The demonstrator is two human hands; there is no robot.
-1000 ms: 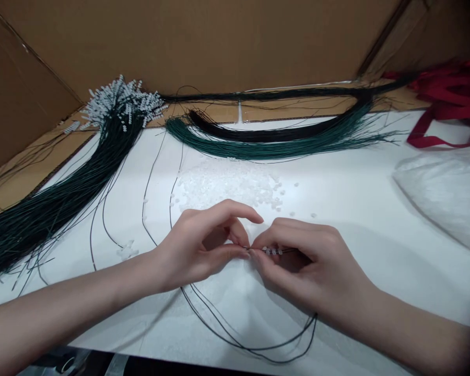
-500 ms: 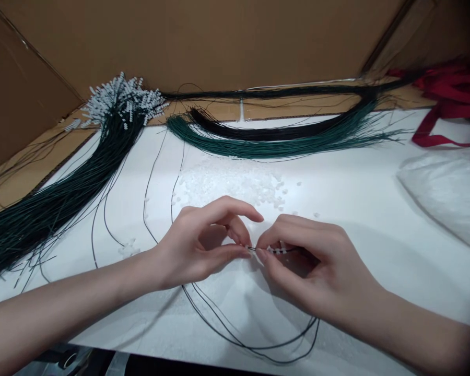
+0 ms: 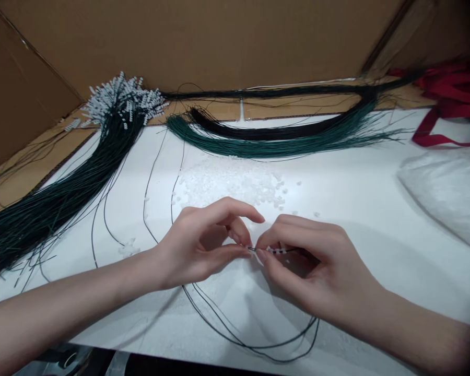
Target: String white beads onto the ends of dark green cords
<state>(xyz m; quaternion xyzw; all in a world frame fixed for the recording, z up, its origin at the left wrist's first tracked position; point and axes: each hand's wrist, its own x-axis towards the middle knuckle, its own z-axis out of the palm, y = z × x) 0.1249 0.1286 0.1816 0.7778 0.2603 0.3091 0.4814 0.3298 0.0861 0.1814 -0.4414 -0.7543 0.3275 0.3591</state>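
Note:
My left hand [image 3: 203, 245] and my right hand [image 3: 317, 266] meet fingertip to fingertip low in the middle of the white table [image 3: 356, 193]. The left thumb and fingers pinch the end of a thin dark cord [image 3: 250, 342] that loops down below both hands. My right hand pinches the same cord just to the right, where a few small clear beads [image 3: 276, 250] sit threaded on it. A scatter of loose clear beads [image 3: 231, 183] lies just behind the hands.
A thick bundle of dark green cords [image 3: 55, 203] with white beaded ends [image 3: 121, 102] runs along the left. More green and black cord bundles [image 3: 274, 141] arc across the back. A clear plastic bag [image 3: 446, 193] and red ribbon [image 3: 450, 99] lie right. Cardboard walls surround the table.
My right hand has shifted slightly right along the cord, opening a small gap between the fingertips where the cord end shows. The view nudged a little.

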